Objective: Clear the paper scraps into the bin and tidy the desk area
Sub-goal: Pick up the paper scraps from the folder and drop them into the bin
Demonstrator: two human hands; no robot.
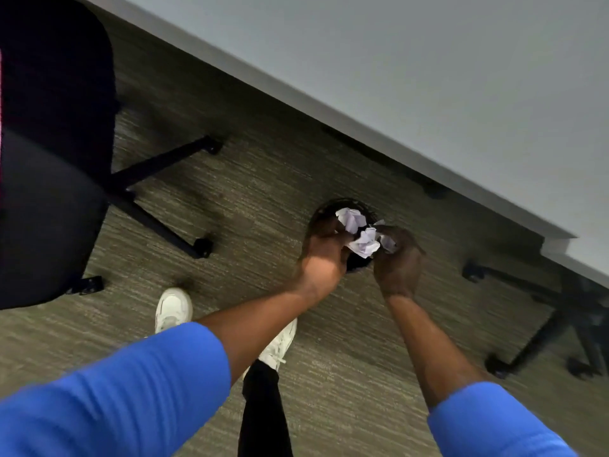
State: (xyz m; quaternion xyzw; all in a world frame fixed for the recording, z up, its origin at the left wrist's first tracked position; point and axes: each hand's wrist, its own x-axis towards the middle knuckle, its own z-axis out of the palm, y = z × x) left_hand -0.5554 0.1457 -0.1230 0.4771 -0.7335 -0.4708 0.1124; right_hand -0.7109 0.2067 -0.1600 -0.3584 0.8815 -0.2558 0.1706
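Head cam, looking down at carpet floor (263,179). Both hands out front, close together, over a dark round bin (339,209) standing on the floor near the edge of the pale grey surface (428,77).

Left hand (324,258): fingers (329,230) curled in round crumpled white paper scraps (362,237), gripping them from the left side. Right hand (398,265): fingers (390,234) bent in, pinching the same wad from the right. Scraps bunched between the two sets of fingers, directly above the bin mouth. One more crumpled piece (351,217) sits just beyond the left fingers, over the bin opening; can't tell if it's held or already inside. Bin mostly hidden behind hands, only far rim and a bit of near wall show.

Both forearms bare, blue sleeves (131,390) pushed up.

Below the hands: two white shoes (173,308), black trouser leg (263,413).

Well left of left fingers: black office chair (52,143), wheeled base legs splayed on carpet. Right of right fingers, under the surface: second dark wheeled chair base (560,324), partly in shadow.

Frame slightly motion-blurred, esp. at edges.
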